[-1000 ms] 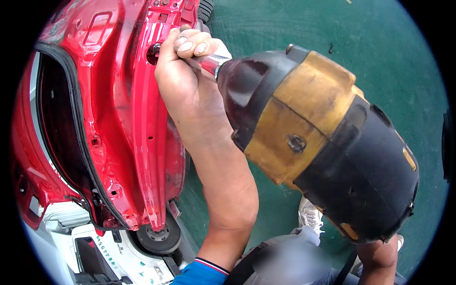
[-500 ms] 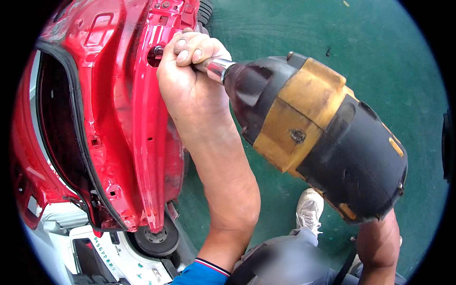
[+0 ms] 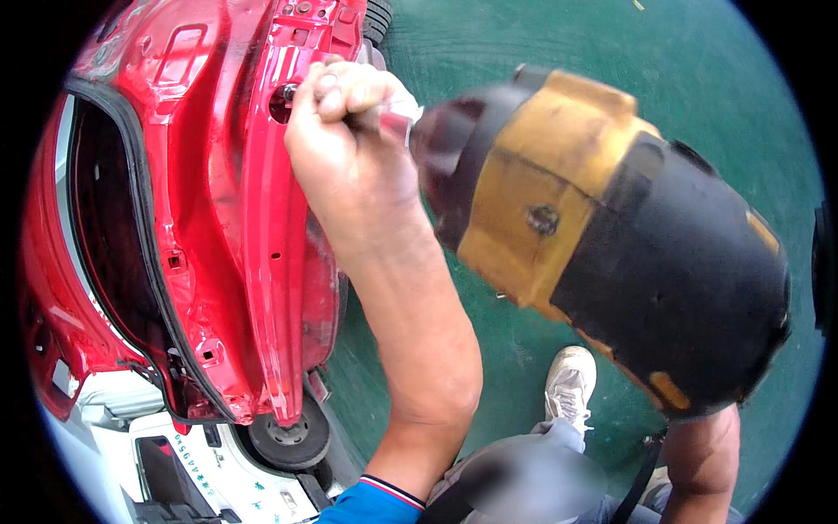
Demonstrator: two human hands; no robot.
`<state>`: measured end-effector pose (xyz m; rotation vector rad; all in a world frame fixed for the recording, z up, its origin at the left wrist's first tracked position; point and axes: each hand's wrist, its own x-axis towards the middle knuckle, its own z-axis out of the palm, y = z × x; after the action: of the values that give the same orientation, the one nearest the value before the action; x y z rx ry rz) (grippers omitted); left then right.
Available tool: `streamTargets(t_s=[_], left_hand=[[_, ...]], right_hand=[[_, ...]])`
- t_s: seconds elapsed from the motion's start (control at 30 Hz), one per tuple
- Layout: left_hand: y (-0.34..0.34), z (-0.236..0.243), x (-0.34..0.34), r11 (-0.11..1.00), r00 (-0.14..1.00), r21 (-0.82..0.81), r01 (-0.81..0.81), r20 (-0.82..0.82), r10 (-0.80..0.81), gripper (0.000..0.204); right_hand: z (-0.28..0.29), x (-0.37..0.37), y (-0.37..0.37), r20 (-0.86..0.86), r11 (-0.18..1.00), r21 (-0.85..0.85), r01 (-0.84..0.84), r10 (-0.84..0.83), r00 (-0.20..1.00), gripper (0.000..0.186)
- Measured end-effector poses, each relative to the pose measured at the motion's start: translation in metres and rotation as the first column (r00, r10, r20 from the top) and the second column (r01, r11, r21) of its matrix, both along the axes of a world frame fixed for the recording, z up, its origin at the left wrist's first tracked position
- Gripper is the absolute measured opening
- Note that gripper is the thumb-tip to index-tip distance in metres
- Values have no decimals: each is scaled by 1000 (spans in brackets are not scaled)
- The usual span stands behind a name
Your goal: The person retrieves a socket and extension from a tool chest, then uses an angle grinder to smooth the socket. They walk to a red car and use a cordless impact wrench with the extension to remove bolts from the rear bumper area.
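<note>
My left hand is closed round the slim socket shaft at the front of a big yellow-and-black impact wrench. Just past my fingers, the shaft's dark tip reaches a round hole in the red car body's end panel; how deep it sits I cannot tell. From the lower right, my right forearm rises to the back of the wrench and holds it up. The tool's body hides my right hand's fingers and the handle. The wrench's nose is smeared by motion.
A dark opening with a black rubber seal lies left in the red body. Below it is a white vehicle part beside a wheel. A tyre shows at the top, and my shoe stands on the green floor.
The wrench's rear has swung right and slightly down, and its body looks larger. My right forearm has shifted a little right with it. My left hand stays by the hole, moved only slightly.
</note>
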<state>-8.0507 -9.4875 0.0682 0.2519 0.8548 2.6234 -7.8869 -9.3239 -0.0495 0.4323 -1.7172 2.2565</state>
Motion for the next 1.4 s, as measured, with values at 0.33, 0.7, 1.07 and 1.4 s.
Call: streamTargets(t_s=[0.33, 0.7, 1.07, 1.4], left_hand=[[-5, 0, 4, 998, 1000, 62, -16, 2, 16, 21], [-2, 4, 11, 992, 993, -60, -108, -45, 105, 20], [17, -4, -7, 933, 938, -334, -133, -347, 9, 25], [20, -7, 7, 968, 974, -214, -133, -208, 88, 25]], right_hand=[[-8, -2, -4, 14, 999, -29, -27, 28, 1000, 45], [-13, 10, 8, 25, 999, -33, -30, 30, 999, 47], [-22, 18, 17, 29, 998, -57, -26, 28, 999, 50], [-48, 26, 22, 40, 985, -156, -72, 79, 996, 52]])
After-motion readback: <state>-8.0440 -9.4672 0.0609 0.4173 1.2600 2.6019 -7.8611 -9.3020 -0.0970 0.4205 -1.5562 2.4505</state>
